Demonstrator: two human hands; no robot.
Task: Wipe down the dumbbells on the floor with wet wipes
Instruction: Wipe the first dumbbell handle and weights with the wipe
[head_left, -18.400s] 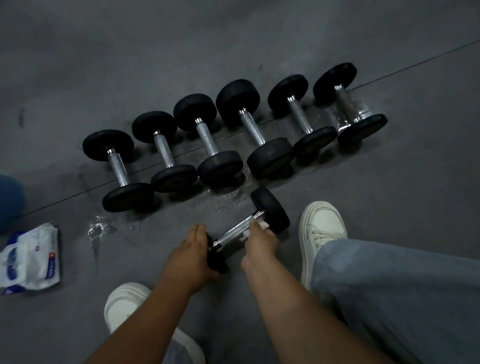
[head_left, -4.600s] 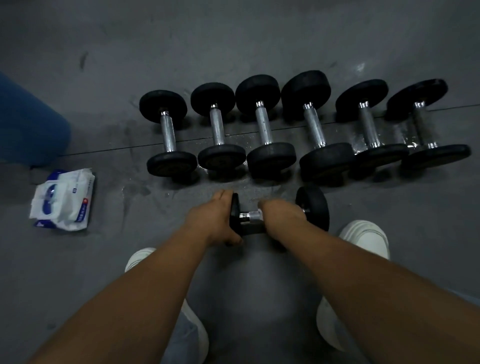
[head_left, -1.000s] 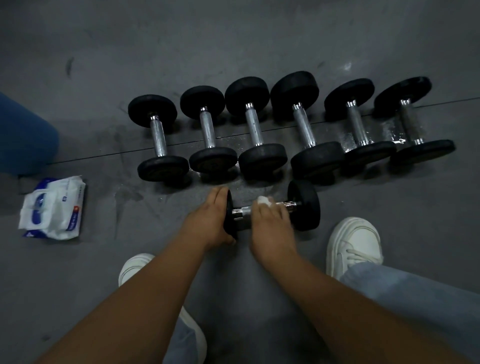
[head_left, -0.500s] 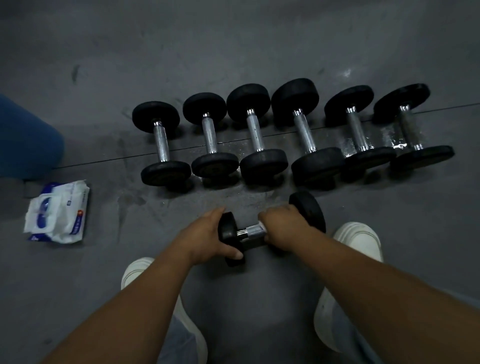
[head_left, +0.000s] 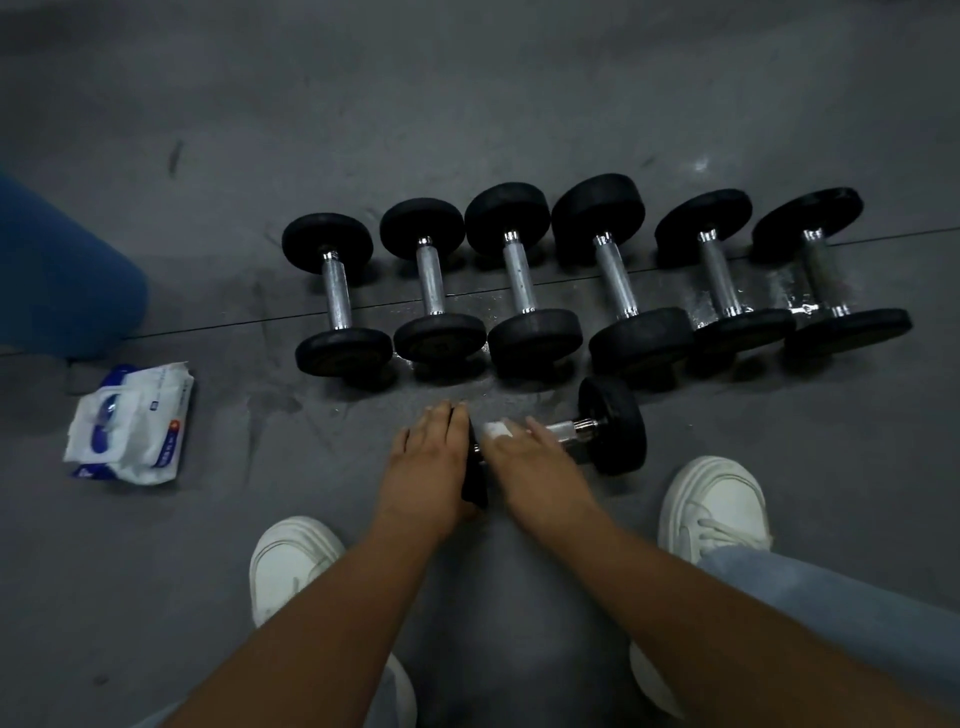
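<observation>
The left hand (head_left: 431, 457) lies palm down against the outer face of the near dumbbell's (head_left: 615, 426) left plate, fingers nearly straight and reaching over its top edge, pressing rather than wrapping. The right hand (head_left: 537, 465) is spread flat over the handle, fingers stretched forward, pinning a bunched white wipe (head_left: 496, 430) to the bar; the thumbs are hidden, so any hold underneath cannot be told. The dumbbell lies on the floor (head_left: 519, 78) crosswise, just in front of the row (head_left: 519, 275) of six, its right plate close under the fourth one's near plate with a thin strip of floor between. Two white shoes (head_left: 717, 504) flank the forearms, the right one near the right plate. Wet patches shine around the row's right end. The pack (head_left: 130, 423) sits well off to the left beside a blue shape (head_left: 62, 275), with bare floor between it and the hands. Half a second ago both hands were curled, the left round the plate and the right fisted on the handle, and the dumbbell was tilted; now the fingers are flattened and it lies nearly level.
</observation>
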